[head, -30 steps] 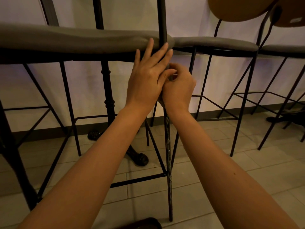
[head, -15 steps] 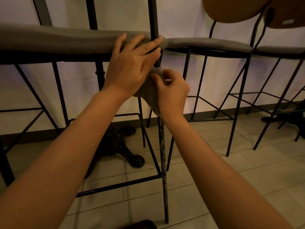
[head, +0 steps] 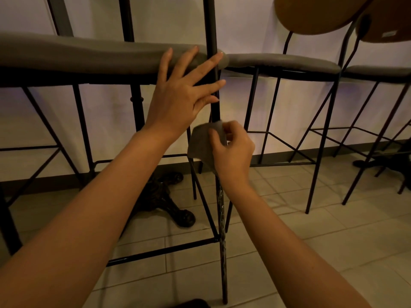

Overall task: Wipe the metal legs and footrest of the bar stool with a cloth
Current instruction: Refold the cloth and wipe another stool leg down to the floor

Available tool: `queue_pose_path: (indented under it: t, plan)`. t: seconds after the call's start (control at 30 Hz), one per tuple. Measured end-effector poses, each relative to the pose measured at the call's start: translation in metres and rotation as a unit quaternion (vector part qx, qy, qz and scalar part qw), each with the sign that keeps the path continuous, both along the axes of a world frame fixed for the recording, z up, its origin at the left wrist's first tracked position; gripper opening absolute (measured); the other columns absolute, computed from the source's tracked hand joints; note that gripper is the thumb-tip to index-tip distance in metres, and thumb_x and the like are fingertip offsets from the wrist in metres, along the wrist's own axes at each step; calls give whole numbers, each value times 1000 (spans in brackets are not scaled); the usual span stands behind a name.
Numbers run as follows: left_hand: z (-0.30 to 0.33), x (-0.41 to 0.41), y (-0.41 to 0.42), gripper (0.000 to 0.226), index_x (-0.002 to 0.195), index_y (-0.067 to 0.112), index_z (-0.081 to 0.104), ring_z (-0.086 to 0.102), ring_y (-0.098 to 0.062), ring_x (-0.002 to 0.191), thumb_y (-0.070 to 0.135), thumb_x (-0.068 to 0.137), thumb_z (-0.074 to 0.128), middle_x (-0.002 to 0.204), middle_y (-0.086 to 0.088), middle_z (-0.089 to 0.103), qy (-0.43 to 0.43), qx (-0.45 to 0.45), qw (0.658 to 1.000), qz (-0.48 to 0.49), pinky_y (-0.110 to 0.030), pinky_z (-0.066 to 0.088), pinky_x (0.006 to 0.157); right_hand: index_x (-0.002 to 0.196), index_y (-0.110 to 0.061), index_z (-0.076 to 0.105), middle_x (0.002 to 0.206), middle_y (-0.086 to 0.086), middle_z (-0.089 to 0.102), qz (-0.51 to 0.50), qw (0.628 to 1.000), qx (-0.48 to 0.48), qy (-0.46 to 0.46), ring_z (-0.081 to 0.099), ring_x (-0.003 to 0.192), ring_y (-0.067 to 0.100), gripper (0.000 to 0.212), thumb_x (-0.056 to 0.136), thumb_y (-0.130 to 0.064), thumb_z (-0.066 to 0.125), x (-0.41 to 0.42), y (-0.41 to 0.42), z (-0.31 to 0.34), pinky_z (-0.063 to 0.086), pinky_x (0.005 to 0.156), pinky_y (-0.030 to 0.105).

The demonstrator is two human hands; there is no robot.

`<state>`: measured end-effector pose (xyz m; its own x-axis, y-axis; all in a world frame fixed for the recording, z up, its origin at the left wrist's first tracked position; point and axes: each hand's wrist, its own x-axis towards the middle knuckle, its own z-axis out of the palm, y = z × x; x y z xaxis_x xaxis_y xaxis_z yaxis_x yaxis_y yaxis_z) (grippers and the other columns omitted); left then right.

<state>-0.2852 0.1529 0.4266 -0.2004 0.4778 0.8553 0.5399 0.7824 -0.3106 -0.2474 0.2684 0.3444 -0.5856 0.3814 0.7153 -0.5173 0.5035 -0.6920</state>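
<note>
The bar stool in front of me has a grey padded seat point(head: 89, 55) and thin black metal legs. Its near leg point(head: 222, 252) runs straight down the middle of the view to the tiled floor. A black footrest bar point(head: 160, 252) joins that leg low down. My right hand point(head: 233, 152) pinches a grey cloth point(head: 200, 143) and holds it round the leg below the seat. My left hand point(head: 186, 90) is spread with straight fingers over the seat's front edge and the upper part of the leg.
More bar stools with grey seats point(head: 282, 61) and black frames stand in a row to the right. A dark ornate table base point(head: 164, 196) sits on the floor behind the near stool. Brown seat backs point(head: 311, 14) hang at top right. A white wall runs behind.
My right hand has slid down the leg with the cloth. My left hand has lifted off the right hand and spread over the seat edge.
</note>
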Motion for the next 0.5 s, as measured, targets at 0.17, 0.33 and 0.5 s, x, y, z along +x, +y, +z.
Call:
queue_pose_path:
  t: [0.17, 0.33, 0.5]
  plan:
    - [1, -3, 4, 25, 111, 30, 64, 40, -30, 128, 29, 89, 53, 139, 5, 47, -1, 44, 999, -19, -51, 16, 107, 87, -7, 63, 83, 6, 62, 0, 1000, -8, -13, 52, 71, 8, 11, 84, -17, 64, 4, 2, 0, 42, 60, 9]
    - [4, -3, 3, 26, 112, 27, 64, 41, -30, 127, 28, 90, 51, 137, 6, 48, 0, 56, 998, -30, -47, 17, 106, 93, -8, 63, 92, 5, 63, 2, 1000, -9, 5, 56, 82, 11, 12, 86, -18, 62, 1, -2, 32, 44, 69, 11]
    - [5, -4, 3, 30, 118, 24, 61, 41, -29, 126, 29, 93, 45, 136, 8, 49, -1, 70, 997, -29, -35, 12, 104, 89, -9, 62, 88, 4, 62, 4, 999, -11, 41, 55, 79, 9, 9, 87, -18, 62, -7, -5, 55, 45, 70, 16]
